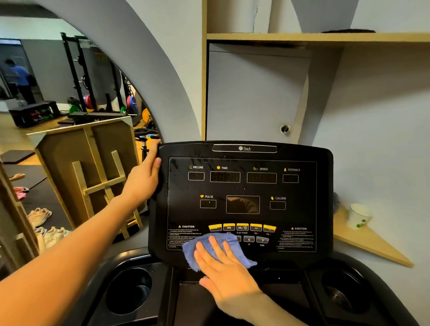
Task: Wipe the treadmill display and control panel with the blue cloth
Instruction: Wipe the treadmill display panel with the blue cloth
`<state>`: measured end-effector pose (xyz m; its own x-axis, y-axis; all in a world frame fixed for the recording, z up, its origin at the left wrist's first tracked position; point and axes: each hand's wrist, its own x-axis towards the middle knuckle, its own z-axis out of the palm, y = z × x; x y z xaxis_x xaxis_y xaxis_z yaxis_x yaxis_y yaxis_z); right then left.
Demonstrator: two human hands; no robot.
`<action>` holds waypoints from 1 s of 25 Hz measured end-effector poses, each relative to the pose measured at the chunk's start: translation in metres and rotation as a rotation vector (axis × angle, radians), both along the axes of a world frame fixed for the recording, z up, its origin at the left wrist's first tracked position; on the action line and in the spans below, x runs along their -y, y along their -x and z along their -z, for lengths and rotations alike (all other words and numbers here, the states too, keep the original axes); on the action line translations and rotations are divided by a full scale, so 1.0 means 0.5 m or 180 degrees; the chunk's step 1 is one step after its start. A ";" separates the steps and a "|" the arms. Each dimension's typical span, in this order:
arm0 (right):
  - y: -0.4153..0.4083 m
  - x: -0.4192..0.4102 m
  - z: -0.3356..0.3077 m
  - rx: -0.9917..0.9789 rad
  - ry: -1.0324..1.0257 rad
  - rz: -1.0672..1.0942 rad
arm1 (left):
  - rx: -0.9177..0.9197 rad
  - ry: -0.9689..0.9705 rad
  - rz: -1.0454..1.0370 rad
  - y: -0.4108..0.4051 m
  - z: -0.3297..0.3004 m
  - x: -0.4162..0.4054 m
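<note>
The black treadmill console (244, 186) fills the middle of the head view, with dark readouts labelled incline, time, speed and distance and a row of yellow buttons (243, 227) low down. My right hand (225, 272) lies flat, fingers spread, pressing the blue cloth (195, 251) against the panel's lower left part, just under the yellow buttons. The cloth covers some of the small buttons there. My left hand (142, 177) grips the console's upper left edge, thumb on the front face.
Two black cup holders (128, 290) (342, 290) flank the console base. A wooden shelf with a white cup (358, 216) sits at the right by the wall. A wooden cabinet (92, 167) and several shoes (39, 216) are at the left.
</note>
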<state>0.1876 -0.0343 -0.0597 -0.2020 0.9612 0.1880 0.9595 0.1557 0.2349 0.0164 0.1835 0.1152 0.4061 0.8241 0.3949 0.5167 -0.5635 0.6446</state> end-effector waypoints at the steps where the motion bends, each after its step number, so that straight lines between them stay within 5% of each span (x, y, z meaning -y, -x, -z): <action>1: 0.017 -0.011 -0.001 0.0018 -0.0014 -0.0059 | 0.0009 0.0004 0.0021 0.002 0.002 -0.004; 10: 0.075 -0.067 0.007 0.0416 -0.0509 -0.0470 | 0.0091 0.0036 0.0263 0.009 0.007 -0.015; 25: 0.014 -0.150 -0.072 0.0312 -0.0227 -0.1008 | 0.0321 -0.0009 0.0556 0.055 0.161 0.056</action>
<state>0.1804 0.0408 -0.0236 -0.5088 0.8330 0.2174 0.8384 0.4222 0.3447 -0.0109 0.1554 0.0348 0.5012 0.7434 0.4429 0.3438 -0.6407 0.6865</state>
